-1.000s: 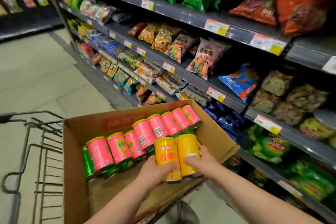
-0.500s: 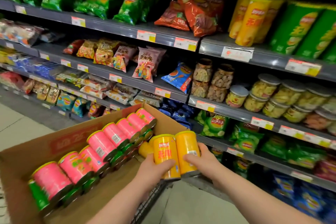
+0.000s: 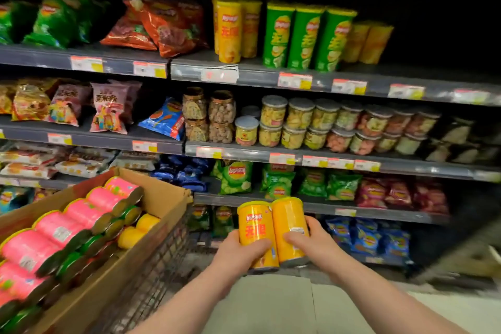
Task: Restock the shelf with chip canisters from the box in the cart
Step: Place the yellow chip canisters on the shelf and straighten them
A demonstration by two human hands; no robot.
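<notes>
Gripping one yellow canister (image 3: 254, 225) in the left hand (image 3: 238, 252), a second canister (image 3: 288, 225) in the right hand (image 3: 315, 248), sides touching, probably to carry as a pair. Held upright at lower centre, lids up, long axes vertical, right of the box (image 3: 165, 192); seemingly bound for matching tubes (image 3: 230, 30), upper centre.

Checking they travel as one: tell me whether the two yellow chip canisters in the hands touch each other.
Touching. The head view shows the left yellow chip canister and the right yellow chip canister pressed side to side, no gap.

The hands (image 3: 238, 252) (image 3: 314, 247) have carried two yellow canisters (image 3: 257, 225) clear of the box (image 3: 162, 198).
</notes>
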